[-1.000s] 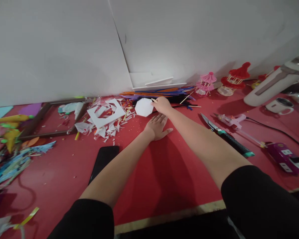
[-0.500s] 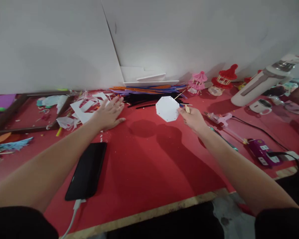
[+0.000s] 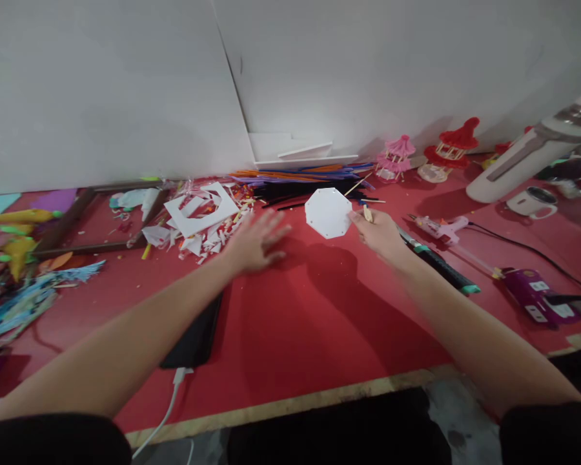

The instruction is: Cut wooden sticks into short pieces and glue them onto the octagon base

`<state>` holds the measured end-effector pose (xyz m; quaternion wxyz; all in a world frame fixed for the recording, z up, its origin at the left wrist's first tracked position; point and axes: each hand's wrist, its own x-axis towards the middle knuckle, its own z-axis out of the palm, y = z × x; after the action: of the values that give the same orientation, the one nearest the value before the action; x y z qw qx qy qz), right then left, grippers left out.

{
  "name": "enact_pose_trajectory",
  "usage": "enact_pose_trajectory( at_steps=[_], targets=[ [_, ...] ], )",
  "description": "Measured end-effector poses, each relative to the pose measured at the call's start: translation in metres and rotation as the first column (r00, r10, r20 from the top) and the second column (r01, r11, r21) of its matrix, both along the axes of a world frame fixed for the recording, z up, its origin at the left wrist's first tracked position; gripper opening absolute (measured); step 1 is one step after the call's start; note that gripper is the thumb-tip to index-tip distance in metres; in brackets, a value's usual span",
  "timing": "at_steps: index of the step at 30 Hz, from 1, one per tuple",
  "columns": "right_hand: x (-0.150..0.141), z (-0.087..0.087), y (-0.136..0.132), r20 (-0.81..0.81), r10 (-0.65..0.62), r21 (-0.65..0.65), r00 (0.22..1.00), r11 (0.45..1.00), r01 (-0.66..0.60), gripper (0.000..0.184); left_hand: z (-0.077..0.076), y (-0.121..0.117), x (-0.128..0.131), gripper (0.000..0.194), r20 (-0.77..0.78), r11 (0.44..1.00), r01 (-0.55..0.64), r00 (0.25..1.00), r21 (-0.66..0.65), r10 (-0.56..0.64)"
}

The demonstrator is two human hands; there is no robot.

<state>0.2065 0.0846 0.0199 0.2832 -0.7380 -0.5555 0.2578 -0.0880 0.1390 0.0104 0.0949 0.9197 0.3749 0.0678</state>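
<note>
My right hand [image 3: 380, 234] pinches the edge of a white octagonal board [image 3: 328, 214] with small dots near its corners, held above the red table. A short pale wooden piece [image 3: 367, 214] also sticks up from that hand. Blurred by motion, my left hand [image 3: 257, 242] has its fingers spread and holds nothing. It is just right of a heap of white offcuts [image 3: 201, 216] and small scraps. Beyond the board lies a bundle of orange, purple and black pipe cleaners [image 3: 305, 177].
A phone [image 3: 196, 336] on a cable lies under my left forearm. To the right are a cutter knife [image 3: 440, 265], a pink glue gun [image 3: 440, 227], a purple power strip [image 3: 537, 297], a mug [image 3: 530, 203] and a bottle [image 3: 527, 155]. Pink [image 3: 396, 157] and red [image 3: 452, 148] pavilion models stand behind.
My left hand has moved away from the scraps, to the right and toward me. My right hand still holds the octagonal board. The view has turned slightly left.
</note>
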Motion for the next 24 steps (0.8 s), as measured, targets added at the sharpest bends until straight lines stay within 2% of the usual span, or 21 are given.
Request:
enact_pose_trajectory(
  at_steps=[3,6,9,12,14,17,20,24],
  targets=[
    [-0.002,0.001,0.002,0.121,0.036,-0.088,0.992,0.996,-0.025,0.035,0.023,0.043,-0.027,0.062,0.120,0.983,-0.180,0.977,0.019,0.177],
    [-0.002,-0.003,0.003,0.235,0.105,-0.185,0.966,0.981,-0.061,0.034,0.035,0.058,-0.036,0.040,0.257,0.924,-0.382,0.891,-0.025,0.375],
    [0.000,-0.008,0.000,0.316,0.212,-0.287,0.925,0.950,-0.120,0.034,0.035,0.053,-0.031,0.029,0.412,0.815,-0.563,0.717,-0.135,0.563],
    [0.004,-0.006,-0.008,0.357,0.340,-0.370,0.870,0.907,-0.202,0.034,0.030,0.047,-0.023,0.033,0.551,0.714,-0.628,0.493,-0.311,0.673],
    [0.007,-0.002,-0.015,0.365,0.415,-0.411,0.833,0.875,-0.256,0.033,0.027,0.045,-0.018,0.028,0.602,0.661,-0.593,0.339,-0.459,0.723],
    [0.010,0.003,-0.021,0.386,0.454,-0.430,0.803,0.859,-0.279,0.032,0.029,0.044,-0.010,0.011,0.589,0.596,-0.416,0.160,-0.687,0.792],
    [0.011,0.004,-0.023,0.442,0.386,-0.373,0.810,0.900,-0.225,0.032,0.035,0.040,-0.003,0.024,0.536,0.532,-0.174,0.028,-0.829,0.844],
    [0.005,0.007,-0.021,0.505,0.253,-0.239,0.825,0.960,-0.148,0.046,0.042,0.030,0.006,0.047,0.495,0.507,0.078,-0.135,-0.858,0.858]
  ],
)
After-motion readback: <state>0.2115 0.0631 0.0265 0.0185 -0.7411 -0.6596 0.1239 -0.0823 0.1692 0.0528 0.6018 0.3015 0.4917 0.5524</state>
